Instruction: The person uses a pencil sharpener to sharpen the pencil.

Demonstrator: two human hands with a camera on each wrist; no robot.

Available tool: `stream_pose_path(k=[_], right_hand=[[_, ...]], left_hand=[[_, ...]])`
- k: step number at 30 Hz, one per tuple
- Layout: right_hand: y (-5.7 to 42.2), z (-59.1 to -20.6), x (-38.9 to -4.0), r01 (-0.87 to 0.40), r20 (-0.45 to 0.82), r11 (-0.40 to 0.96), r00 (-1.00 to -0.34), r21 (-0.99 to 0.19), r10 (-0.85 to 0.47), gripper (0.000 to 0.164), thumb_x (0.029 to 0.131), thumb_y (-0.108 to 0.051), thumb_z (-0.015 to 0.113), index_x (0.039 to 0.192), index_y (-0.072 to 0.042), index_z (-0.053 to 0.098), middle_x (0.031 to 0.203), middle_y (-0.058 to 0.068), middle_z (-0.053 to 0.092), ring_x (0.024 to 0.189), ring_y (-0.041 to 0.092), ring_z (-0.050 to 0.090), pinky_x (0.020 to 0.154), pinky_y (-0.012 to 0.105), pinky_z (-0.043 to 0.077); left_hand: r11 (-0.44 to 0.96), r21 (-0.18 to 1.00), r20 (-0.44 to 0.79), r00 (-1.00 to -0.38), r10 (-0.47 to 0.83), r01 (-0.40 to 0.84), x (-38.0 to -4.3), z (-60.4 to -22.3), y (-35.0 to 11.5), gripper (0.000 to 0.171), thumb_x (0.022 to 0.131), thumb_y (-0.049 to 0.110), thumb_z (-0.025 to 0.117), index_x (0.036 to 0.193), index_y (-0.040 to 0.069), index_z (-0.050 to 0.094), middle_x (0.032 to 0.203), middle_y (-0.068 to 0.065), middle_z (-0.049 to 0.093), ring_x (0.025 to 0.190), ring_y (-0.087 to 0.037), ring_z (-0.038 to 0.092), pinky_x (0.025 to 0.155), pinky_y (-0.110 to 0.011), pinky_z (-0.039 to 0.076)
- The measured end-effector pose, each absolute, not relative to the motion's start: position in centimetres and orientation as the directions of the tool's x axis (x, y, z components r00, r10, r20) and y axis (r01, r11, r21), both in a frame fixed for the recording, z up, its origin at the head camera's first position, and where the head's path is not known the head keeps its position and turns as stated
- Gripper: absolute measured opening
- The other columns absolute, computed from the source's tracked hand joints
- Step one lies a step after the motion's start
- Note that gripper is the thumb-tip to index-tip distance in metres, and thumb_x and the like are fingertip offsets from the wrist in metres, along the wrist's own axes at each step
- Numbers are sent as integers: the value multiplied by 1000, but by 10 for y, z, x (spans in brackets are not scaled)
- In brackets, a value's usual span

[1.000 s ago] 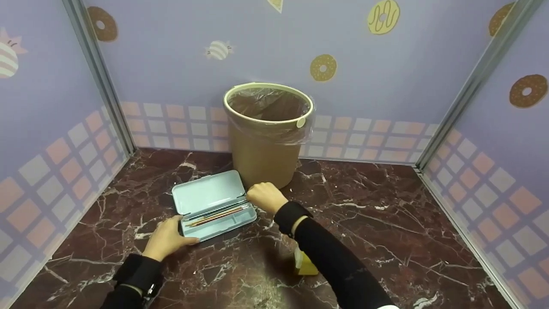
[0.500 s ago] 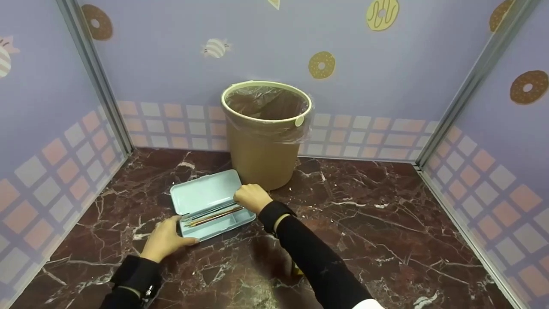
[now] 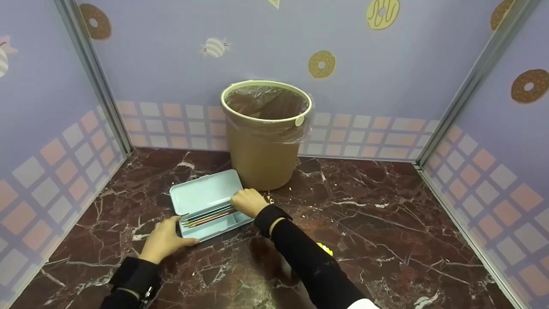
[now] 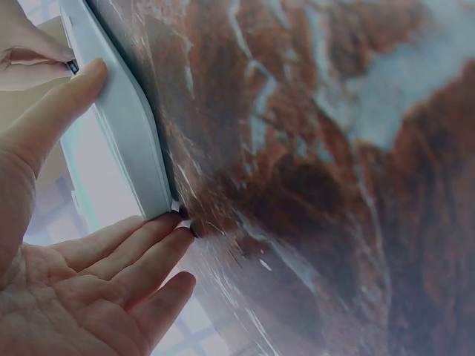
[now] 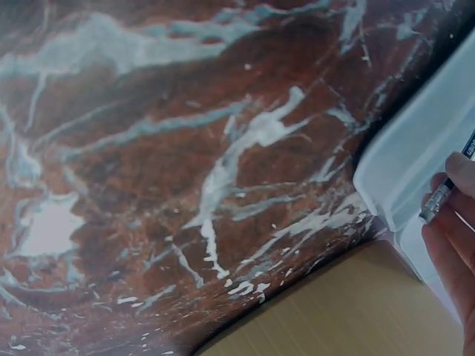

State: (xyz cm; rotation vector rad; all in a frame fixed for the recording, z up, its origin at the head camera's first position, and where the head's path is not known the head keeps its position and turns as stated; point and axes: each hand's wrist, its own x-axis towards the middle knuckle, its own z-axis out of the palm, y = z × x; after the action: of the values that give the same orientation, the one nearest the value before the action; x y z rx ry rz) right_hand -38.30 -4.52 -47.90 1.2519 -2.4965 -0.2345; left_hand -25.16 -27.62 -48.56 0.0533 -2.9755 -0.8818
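A pale blue pencil case (image 3: 206, 193) lies open on the marbled tabletop, several pencils (image 3: 206, 218) lined up in its tray. At its left end is my left hand (image 3: 164, 241), which holds the corner; in the left wrist view the thumb presses the front side (image 4: 126, 141) while the other fingers lie against the end. My right hand (image 3: 249, 202) is over the tray's right part. Between thumb and fingers it pinches a dark pencil (image 5: 438, 200) with a silvery ferrule and pale tip, seen in the right wrist view. The hand hides part of the tray.
A tan wastebasket (image 3: 263, 159) lined with a clear bag stands directly behind the case. Small pale crumbs (image 3: 311, 207) are scattered right of it. A yellow object (image 3: 324, 248) is mostly hidden by the right forearm. Patterned panels enclose the back and sides.
My right hand has moved left from the case's right edge to over the tray. The left hand keeps its place. The yellow object now shows on the other side of the right forearm.
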Motion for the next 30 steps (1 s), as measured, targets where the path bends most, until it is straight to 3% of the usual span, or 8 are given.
stream_pose_path(k=[20, 30], right_hand=[[-49, -490, -379, -679, 230, 623, -583, 388, -779, 18, 90, -10, 64, 84, -20, 78, 88, -4, 75, 77, 13, 74, 63, 28, 61], [-49, -491, -380, -683, 238, 607, -562, 407, -792, 16, 90, -12, 65, 84, -19, 78, 89, -4, 74, 77, 13, 72, 63, 27, 61]], left_hand=[[832, 554, 42, -998, -40, -10, -250, -484, -276, 92, 71, 38, 91, 136, -13, 53, 126, -36, 65, 114, -54, 63, 97, -64, 51], [837, 546, 20, -999, -48, -29, -251, -485, -276, 96, 72, 40, 91, 140, -13, 49, 134, -38, 59, 122, -58, 55, 102, -67, 47]])
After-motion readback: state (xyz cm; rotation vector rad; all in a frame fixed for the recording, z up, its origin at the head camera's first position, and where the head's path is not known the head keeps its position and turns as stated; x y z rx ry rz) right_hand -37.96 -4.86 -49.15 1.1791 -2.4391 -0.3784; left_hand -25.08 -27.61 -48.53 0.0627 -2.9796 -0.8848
